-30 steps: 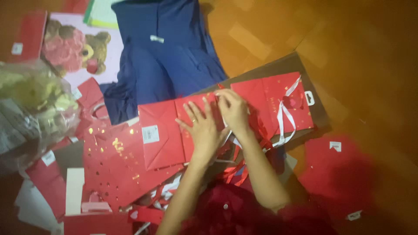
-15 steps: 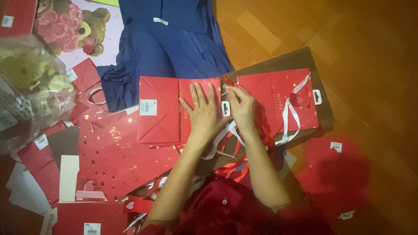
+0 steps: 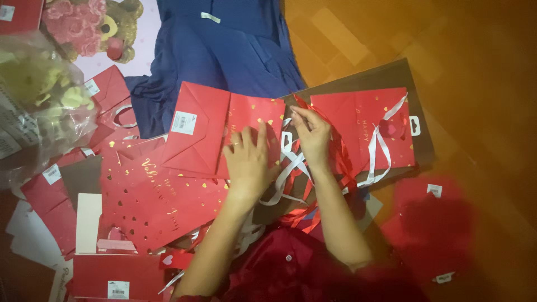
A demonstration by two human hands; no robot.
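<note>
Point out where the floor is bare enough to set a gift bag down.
Bare wooden floor lies top right, beyond the brown bag and right of the blue garment. The left side is crowded with red gift bags. The left hand presses one; the right hand pinches red ribbon.

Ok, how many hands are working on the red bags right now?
2. The left hand lies flat on the folded red bag; the right hand pinches the ribbons just beside it. No other hands show, though some could be out of frame.
</note>
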